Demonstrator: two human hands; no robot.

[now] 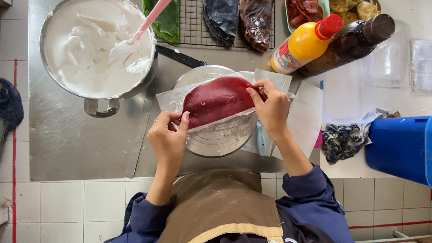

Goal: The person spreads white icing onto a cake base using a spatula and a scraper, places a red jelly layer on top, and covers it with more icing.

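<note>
Centrally, your two hands meet over a folded red cake layer (216, 100), a half-moon shape that lies in a clear plastic wrap (170, 101) on top of a round metal turntable (220, 138). Your left hand (168, 136) comes up from the lower edge with the wrist nearly straight; its fingers (183, 121) curl inward and pinch the lower left edge of the red layer and the wrap, thumb side toward the plate. Your right hand (272, 112) reaches in from the right with the forearm angled up and to the left; its fingertips (252, 93) close on the upper right end of the layer, the knuckles bent and the palm turned down. Both grips are narrow pinches, closed on the layer's rim rather than wrapped round it.

White paper sheets (306, 118) lie under and to the right of the turntable. To the upper left stands a large metal mixing bowl (47, 46) of white cream, with a pink spatula (152, 14) leaning in it. Behind the turntable a black wire rack (191, 18) carries green, dark and brown folded layers. An orange squeeze bottle (302, 42) with a red cap and a dark brown bottle (350, 42) lie just beside each other at the upper right. A blue bin (404, 146) stands well apart at the right edge.
</note>
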